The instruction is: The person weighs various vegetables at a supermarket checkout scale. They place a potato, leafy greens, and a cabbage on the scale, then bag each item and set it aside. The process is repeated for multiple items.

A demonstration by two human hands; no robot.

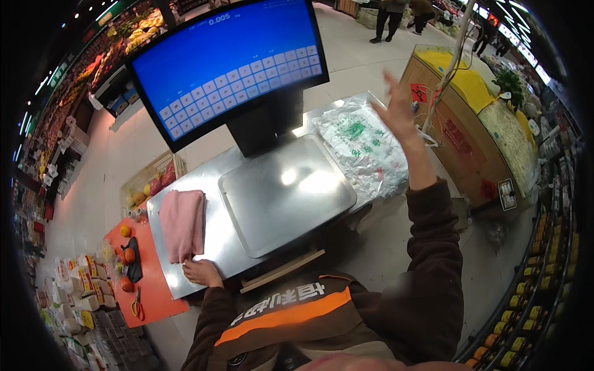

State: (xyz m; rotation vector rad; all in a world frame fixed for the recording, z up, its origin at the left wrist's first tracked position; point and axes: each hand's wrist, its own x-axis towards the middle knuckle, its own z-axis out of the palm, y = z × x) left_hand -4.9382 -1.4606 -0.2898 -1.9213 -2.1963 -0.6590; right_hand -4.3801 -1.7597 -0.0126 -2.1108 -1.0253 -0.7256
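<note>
My left hand (203, 272) is at the near edge of a metal counter (211, 232), its fingertips at the near corner of a folded pink towel (183, 225). Whether the fingers grip the cloth, I cannot tell. Raised on the right, my right hand (398, 109) is slightly blurred, with its fingers apart and nothing in it. Below and left of that hand lies a pile of thin white plastic bags (364, 143) with green print. Between the towel and the bags sits the rectangular steel weighing plate (285, 199) of a scale.
Behind the plate stands a screen (232, 60) showing a keyboard. To the left, an orange-red board (153, 297) carries fruit (128, 255) and scissors (136, 306). A fruit crate (153, 174) stands beyond. Right are a wooden display bin (445, 116) and shelves of jars (524, 301). People (390, 18) stand farther off.
</note>
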